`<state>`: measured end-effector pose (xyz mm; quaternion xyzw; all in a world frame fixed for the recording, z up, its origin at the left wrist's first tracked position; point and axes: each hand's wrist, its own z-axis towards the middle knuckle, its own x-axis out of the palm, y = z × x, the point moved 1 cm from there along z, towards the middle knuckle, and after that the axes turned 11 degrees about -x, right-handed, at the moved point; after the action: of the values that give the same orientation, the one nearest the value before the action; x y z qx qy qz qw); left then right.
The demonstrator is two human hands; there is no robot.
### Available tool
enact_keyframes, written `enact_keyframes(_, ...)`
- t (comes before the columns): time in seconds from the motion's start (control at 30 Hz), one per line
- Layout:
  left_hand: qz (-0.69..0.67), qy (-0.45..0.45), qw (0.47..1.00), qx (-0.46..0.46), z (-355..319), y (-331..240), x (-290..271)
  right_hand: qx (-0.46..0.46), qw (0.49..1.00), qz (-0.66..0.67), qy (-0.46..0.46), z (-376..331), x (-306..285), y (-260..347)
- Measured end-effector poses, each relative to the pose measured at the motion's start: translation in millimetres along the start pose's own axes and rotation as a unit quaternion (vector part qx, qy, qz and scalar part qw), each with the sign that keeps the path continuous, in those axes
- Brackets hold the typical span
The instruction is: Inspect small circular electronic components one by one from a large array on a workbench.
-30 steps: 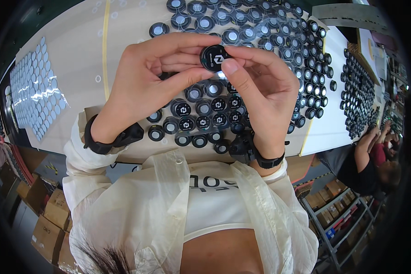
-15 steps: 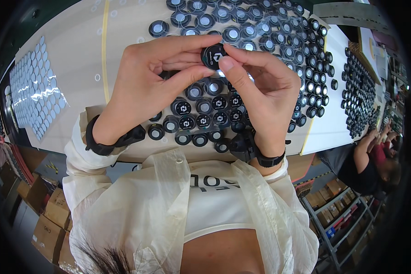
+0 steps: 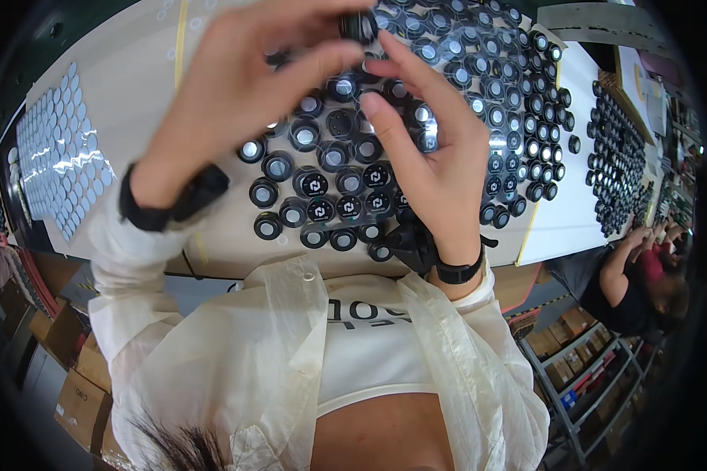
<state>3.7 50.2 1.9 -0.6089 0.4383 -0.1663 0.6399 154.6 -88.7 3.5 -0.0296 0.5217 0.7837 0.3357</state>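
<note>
My left hand [image 3: 251, 86], blurred by motion, grips a small black round cap-like piece [image 3: 359, 28] at the far middle of the table. The thumb and fingers close about its left side. My right hand [image 3: 436, 145] is open just to the right and nearer, its thumb and fingers apart with nothing visible between them. Beneath both hands spread many black round pieces [image 3: 278, 166] with pale discs at their centres. Several nearer ones carry a white printed mark on a black face [image 3: 315, 184]. A clear glossy film [image 3: 491, 86] appears to lie over part of the group.
At the left lies a sheet of pale round stickers [image 3: 64, 149]. A yellow tape line [image 3: 182, 39] crosses the table [image 3: 137, 102]. More black pieces [image 3: 617, 161] stand on a white surface at the right, near another person [image 3: 620, 282]. Cardboard boxes [image 3: 82, 408] sit below left.
My left hand has moved away from me with the black piece, whose printed face no longer shows. My right hand has let go of it and drawn slightly left and nearer.
</note>
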Motion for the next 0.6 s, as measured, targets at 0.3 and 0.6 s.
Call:
enact_keyframes(0.3,0.371,-0.095,0.922,0.054,147.6,24.5,-78.2,0.038,0.975,-0.104,0.194,-7.8,-23.5,7.5)
enact_keyframes(0.6,0.395,0.02,0.88,0.262,22.6,-9.9,-5.9,0.001,0.943,-0.077,0.323,-18.3,0.5,21.1)
